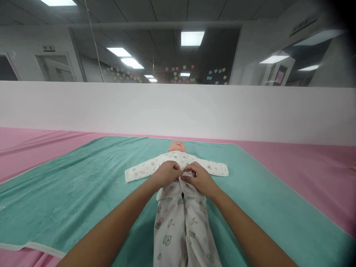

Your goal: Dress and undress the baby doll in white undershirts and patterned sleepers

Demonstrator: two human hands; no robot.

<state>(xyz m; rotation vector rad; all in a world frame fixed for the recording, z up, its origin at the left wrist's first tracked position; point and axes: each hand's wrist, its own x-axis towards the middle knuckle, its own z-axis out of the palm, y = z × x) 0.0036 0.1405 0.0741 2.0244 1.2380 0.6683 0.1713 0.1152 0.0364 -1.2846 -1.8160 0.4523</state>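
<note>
A baby doll (177, 146) lies on its back, head away from me, in a white printed top (147, 167) with both sleeves spread wide. White printed pants (170, 230) cover its legs and run toward me. At the middle of the chest, my left hand (168, 173) pinches one front edge of the top. Close against it, my right hand (198, 178) pinches the other front edge with thumb and bent fingers. The fingertips nearly meet; any fastener between them is too small to make out. Below my hands the front edges part slightly.
Under the doll spreads a teal blanket (91, 196) with a pale border, laid over a pink cloth (300, 170). A low white wall (178, 107) stands behind, topped by glass that reflects ceiling lights. At the far right edge a bit of another person's hand (353, 168) shows.
</note>
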